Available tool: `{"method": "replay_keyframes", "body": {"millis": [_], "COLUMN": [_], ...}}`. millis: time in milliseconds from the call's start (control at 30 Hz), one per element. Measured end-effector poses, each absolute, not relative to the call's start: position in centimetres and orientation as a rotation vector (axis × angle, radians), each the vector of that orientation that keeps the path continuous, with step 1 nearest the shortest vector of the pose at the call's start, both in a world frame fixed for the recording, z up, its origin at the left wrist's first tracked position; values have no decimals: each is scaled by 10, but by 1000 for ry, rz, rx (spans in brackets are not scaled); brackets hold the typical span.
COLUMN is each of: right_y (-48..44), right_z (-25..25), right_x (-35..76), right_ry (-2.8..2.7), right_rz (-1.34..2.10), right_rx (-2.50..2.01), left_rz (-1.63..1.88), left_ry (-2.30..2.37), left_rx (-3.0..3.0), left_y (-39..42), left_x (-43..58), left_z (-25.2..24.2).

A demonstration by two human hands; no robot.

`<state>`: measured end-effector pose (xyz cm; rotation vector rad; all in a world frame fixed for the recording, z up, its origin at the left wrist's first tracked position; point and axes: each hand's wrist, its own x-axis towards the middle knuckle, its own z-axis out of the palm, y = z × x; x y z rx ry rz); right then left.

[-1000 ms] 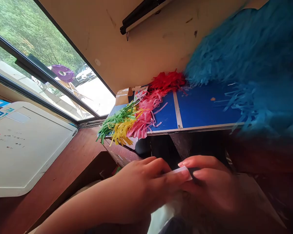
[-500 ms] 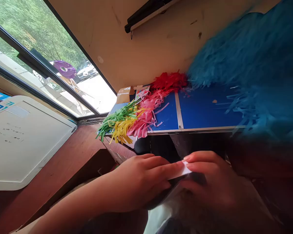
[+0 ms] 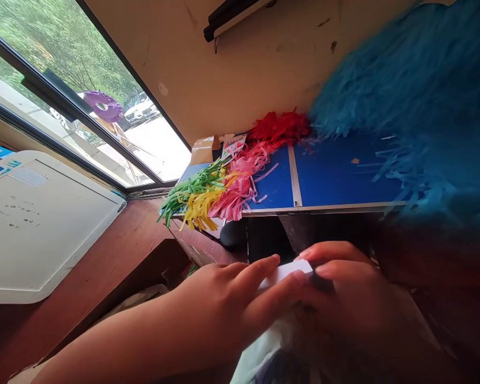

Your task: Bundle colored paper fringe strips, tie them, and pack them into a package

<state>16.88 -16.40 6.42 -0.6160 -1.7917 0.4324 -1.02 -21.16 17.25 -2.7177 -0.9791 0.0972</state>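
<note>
A small white piece with a flat top (image 3: 290,271), perhaps folded paper, is held between my two hands above my lap. My left hand (image 3: 236,293) grips it from the left, with one finger along its far side and another along its near side. At its right end, the fingertips of my right hand (image 3: 356,282) pinch the corner. My right palm and the underside of the piece are in shadow, so what lies below it is hidden. Pale, glossy material (image 3: 260,354) shows under the hands.
Beyond my hands stands a blue table (image 3: 328,181) bearing green (image 3: 196,184), yellow (image 3: 204,208), pink (image 3: 240,192) and red (image 3: 280,128) paper fringes. A large blue fringe mass (image 3: 404,90) fills the right. To the left are a cardboard box (image 3: 116,298), a whiteboard (image 3: 52,229) and a window (image 3: 100,64).
My left fingers have spread and shifted off the top of the white piece, so more of it shows. My right hand keeps its hold on the end. The view has moved slightly.
</note>
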Motion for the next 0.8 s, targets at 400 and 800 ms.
{"method": "replay_keyframes", "body": {"millis": [400,800], "right_y": [-167,-171], "right_z": [58,62], "right_x": [173,180], "right_ry": [-1697,-1963], "right_rz": [601,196], "right_rx": [-464,-643], "left_rz": [213,-177], "left_ry": [-1086,-1417], "left_rx": [-2856,-2942], "left_y": [-217,-219], "left_x": [-14,-15], "left_z": [176,166]}}
